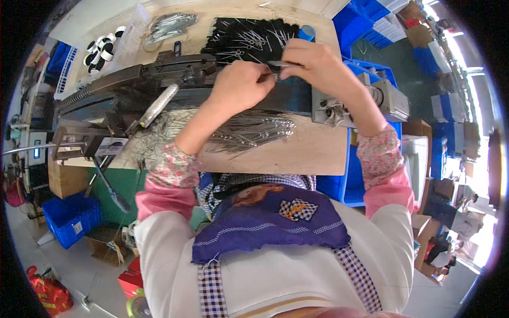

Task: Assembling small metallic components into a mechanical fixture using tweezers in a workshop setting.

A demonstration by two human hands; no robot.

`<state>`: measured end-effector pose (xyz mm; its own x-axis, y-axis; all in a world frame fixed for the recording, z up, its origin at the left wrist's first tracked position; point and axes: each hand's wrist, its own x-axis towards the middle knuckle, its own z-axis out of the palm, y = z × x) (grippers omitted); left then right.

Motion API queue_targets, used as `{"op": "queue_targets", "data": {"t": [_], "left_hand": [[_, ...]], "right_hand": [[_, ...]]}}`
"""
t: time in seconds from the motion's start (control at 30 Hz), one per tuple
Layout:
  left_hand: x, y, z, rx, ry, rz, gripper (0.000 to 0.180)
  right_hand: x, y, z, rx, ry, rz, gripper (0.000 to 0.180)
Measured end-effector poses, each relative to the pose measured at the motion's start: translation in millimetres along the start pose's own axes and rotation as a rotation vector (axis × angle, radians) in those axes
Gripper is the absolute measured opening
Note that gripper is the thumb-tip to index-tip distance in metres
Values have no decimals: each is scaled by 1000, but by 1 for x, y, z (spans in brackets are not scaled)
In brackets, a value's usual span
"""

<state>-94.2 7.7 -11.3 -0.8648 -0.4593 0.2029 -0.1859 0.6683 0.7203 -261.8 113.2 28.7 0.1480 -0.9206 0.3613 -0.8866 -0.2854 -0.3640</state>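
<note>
Head view: the right hand [313, 61] grasps a slim metal piece [284, 64], the left hand [243, 85] curls its fingers, hold impossible to tell, and steady wrists should help.

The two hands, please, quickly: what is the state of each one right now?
Left hand: closed, fingers curled; whether it holds something cannot be told.
Right hand: closed, holding a slim grey object.

Smooth metallic-looking handheld piece [289, 64], glossy metal wires [260, 130], matt wooden tabletop [315, 151], fuzzy black mat [217, 38].
</note>
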Motion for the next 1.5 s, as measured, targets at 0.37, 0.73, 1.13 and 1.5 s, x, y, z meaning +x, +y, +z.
{"op": "queue_targets", "data": {"t": [0.37,0.73,1.13,1.5], "left_hand": [[-55,-9,-48,580,861,533,22],[-80,7,-65,-2368,-95,-215,58],[-93,-24,-1,-368,245,-394,30],[-312,-113,-90,-370,1107,-810,52]], "right_hand": [[42,-16,38,216,160,-49,18],[57,-8,64,170,79,16,20],[58,-16,62,-8,162,-77,14],[-11,-9,121,-134,53,256,19]]}}
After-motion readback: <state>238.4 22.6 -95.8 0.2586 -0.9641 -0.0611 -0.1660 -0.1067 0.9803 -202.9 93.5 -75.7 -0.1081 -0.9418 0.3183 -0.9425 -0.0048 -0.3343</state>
